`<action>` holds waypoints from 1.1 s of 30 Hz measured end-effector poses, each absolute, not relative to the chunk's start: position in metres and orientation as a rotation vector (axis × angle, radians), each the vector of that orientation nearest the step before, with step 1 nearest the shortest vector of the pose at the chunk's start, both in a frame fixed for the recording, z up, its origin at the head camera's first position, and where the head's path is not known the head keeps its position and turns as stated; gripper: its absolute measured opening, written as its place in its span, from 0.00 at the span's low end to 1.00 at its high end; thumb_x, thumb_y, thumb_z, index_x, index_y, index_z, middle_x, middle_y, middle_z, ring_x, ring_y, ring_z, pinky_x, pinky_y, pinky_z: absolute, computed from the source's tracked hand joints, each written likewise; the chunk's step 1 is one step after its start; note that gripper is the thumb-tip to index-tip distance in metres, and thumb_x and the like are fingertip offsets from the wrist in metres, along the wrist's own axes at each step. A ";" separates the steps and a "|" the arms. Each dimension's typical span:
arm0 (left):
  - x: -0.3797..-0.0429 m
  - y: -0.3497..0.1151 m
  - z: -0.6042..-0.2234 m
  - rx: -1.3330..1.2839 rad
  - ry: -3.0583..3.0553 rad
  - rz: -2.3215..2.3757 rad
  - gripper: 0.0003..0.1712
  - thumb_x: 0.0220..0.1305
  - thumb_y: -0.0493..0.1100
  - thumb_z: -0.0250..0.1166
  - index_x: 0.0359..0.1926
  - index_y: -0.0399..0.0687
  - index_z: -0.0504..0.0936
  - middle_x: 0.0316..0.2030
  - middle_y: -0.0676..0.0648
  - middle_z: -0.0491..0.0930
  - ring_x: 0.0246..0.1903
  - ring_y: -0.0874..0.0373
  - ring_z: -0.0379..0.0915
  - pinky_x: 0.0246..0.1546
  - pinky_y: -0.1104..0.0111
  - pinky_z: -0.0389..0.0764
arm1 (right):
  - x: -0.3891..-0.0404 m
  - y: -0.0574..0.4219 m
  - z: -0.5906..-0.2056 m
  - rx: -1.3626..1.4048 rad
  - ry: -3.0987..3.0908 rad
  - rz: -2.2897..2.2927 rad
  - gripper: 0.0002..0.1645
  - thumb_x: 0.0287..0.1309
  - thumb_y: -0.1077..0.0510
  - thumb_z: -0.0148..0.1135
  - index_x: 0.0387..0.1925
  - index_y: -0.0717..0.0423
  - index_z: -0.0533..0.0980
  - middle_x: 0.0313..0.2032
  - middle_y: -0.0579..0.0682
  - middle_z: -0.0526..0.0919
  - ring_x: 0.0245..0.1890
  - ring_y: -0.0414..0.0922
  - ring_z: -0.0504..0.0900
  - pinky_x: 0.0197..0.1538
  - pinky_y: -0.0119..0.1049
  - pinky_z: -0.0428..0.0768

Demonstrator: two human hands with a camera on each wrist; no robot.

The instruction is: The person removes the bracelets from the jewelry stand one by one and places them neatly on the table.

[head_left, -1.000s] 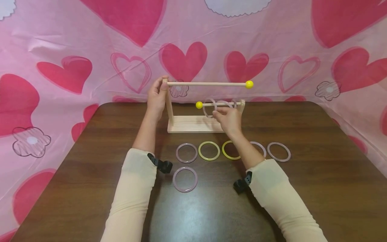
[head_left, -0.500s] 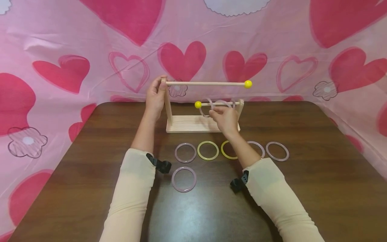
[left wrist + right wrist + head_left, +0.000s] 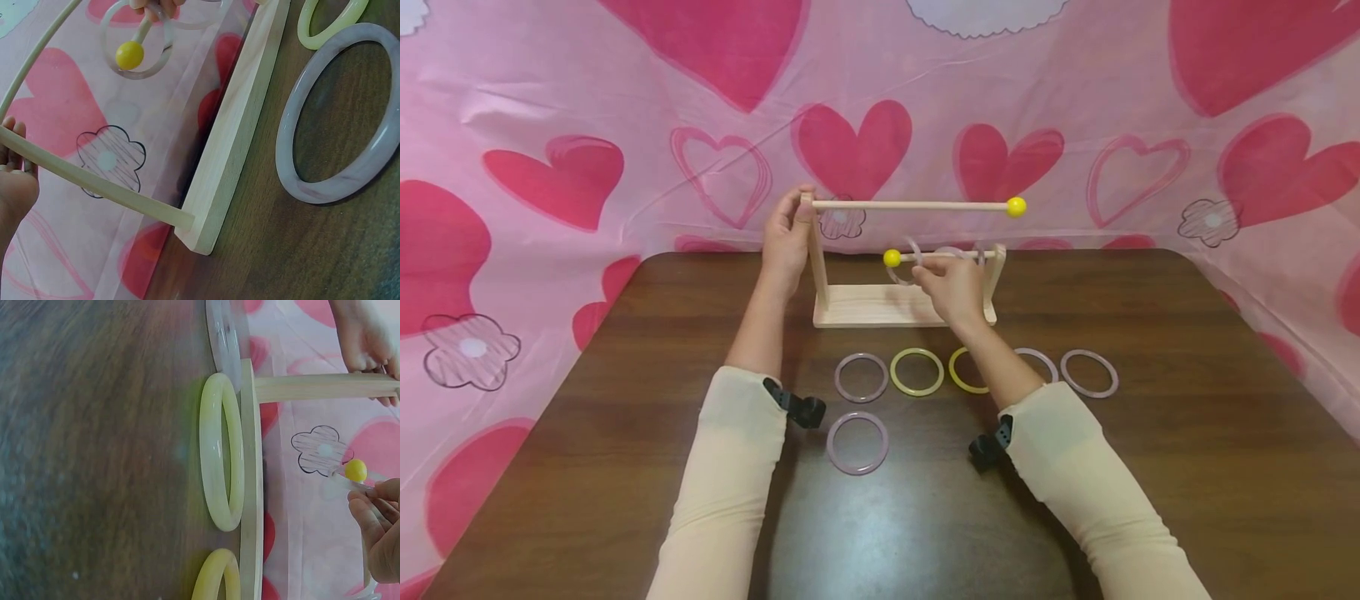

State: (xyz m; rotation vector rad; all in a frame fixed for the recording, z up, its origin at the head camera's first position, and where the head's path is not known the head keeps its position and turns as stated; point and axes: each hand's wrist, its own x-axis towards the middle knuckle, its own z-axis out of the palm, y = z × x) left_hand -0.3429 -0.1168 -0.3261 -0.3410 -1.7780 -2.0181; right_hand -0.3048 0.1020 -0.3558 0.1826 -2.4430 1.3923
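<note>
The pale wooden rack (image 3: 880, 315) is carrying clear rings on its lower yellow-tipped rod (image 3: 936, 257). The right hand (image 3: 953, 287) is pinching a translucent clear ring (image 3: 901, 268) there; the left hand (image 3: 786, 237) is gripping the rack's upright post (image 3: 817, 258).

Head view looks down from above; wrist views sit close, sharing the wooden stand (image 3: 880, 315).

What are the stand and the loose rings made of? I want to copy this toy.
The pale two-rod stand looks like unfinished light wood: matte, faint grain, with glossy yellow ball tips. The mauve rings and yellow-green rings look like translucent, polished plastic or glass, jade-like; which one cannot be told.
</note>
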 end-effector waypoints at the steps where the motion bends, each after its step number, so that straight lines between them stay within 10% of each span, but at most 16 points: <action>1: -0.343 -0.117 -0.326 -0.341 -1.781 -2.016 0.22 0.64 0.44 0.53 0.53 0.31 0.71 0.34 0.59 0.76 0.43 0.59 0.69 0.49 0.68 0.68 | -0.305 0.101 -0.356 0.186 -2.437 1.397 0.12 0.56 0.60 0.63 0.39 0.64 0.82 0.31 0.57 0.84 0.31 0.48 0.84 0.33 0.34 0.80; 33: -0.344 -0.117 -0.327 -0.341 -1.783 -1.997 0.21 0.66 0.42 0.52 0.53 0.31 0.71 0.32 0.59 0.76 0.42 0.61 0.69 0.48 0.69 0.68 | -0.294 0.101 -0.354 0.229 -2.417 1.522 0.11 0.56 0.63 0.62 0.40 0.67 0.81 0.33 0.59 0.84 0.32 0.49 0.84 0.33 0.31 0.80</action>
